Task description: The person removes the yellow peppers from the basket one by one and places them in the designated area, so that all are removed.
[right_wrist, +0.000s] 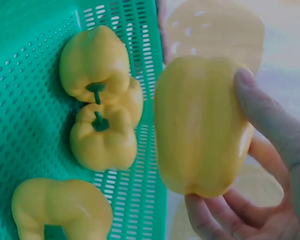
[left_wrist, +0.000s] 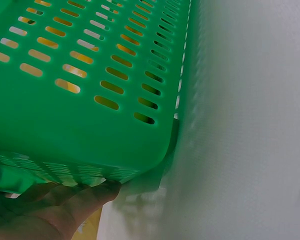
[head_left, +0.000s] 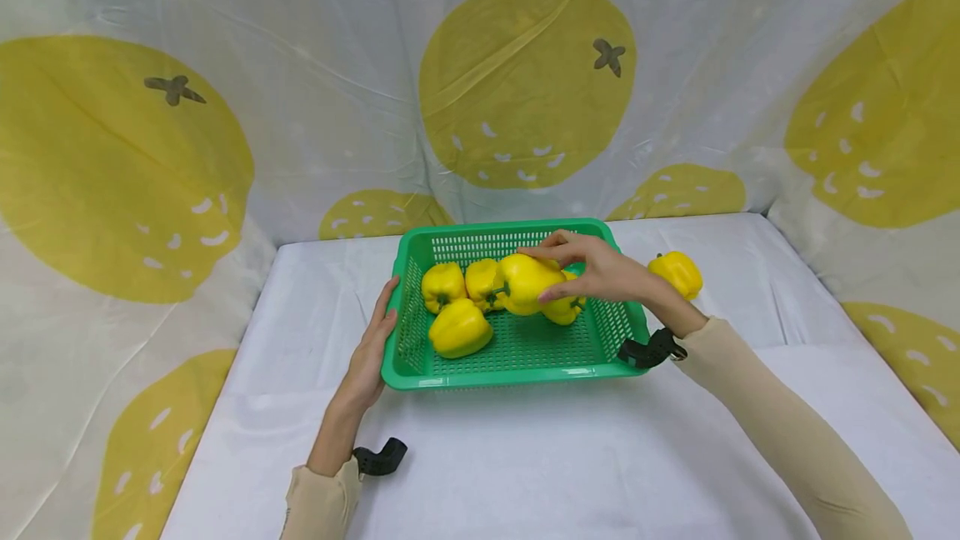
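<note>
My right hand (head_left: pixel 600 267) holds a yellow bell pepper (head_left: pixel 527 283) over the green plastic basket (head_left: pixel 510 375). In the right wrist view, thumb and fingers grip that bell pepper (right_wrist: pixel 202 125) from opposite sides. Several other yellow bell peppers lie inside the basket, among them one at the front left (head_left: pixel 461 330), one at the back left (head_left: pixel 442 285) and one partly hidden under my right hand (head_left: pixel 564 309). My left hand (head_left: pixel 367 357) rests against the basket's left side. Seen from the left wrist, its fingers (left_wrist: pixel 90 200) lie extended along the slotted wall.
Another yellow bell pepper (head_left: pixel 677 275) lies on the white-covered table (head_left: pixel 540 448), right of the basket beyond my right forearm. A fabric backdrop (head_left: pixel 345 107) printed with large yellow fruits rises behind and on both sides. Each wrist wears a black camera mount (head_left: pixel 381 457).
</note>
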`<state>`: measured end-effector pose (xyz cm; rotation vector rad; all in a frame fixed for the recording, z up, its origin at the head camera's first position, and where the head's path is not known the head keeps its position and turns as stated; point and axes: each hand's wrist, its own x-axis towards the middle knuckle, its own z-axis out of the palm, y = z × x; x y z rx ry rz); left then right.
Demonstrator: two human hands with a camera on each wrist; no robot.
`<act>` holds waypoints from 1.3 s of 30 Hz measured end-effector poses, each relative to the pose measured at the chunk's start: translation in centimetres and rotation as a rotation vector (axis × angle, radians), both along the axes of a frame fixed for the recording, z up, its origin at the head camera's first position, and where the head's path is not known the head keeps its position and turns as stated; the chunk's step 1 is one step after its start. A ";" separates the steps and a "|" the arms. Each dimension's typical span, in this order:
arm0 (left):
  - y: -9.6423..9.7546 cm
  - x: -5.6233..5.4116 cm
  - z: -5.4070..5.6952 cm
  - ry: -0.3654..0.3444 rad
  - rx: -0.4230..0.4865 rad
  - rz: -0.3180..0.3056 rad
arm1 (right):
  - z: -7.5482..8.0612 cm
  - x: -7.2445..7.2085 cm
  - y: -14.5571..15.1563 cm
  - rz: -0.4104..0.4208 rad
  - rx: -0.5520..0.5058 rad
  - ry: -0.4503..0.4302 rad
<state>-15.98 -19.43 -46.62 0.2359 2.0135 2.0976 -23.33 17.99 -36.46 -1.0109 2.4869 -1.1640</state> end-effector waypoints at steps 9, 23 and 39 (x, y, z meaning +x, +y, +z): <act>0.0 0.0 0.0 -0.006 -0.009 0.002 | 0.9 1.0 2.0 -0.222 -0.031 0.007; 0.1 0.1 0.1 -0.004 -0.012 0.002 | 1.7 2.1 5.7 -0.434 -0.071 0.120; 0.2 0.1 0.0 0.000 -0.026 0.003 | 1.1 2.7 10.8 -0.731 -0.003 0.159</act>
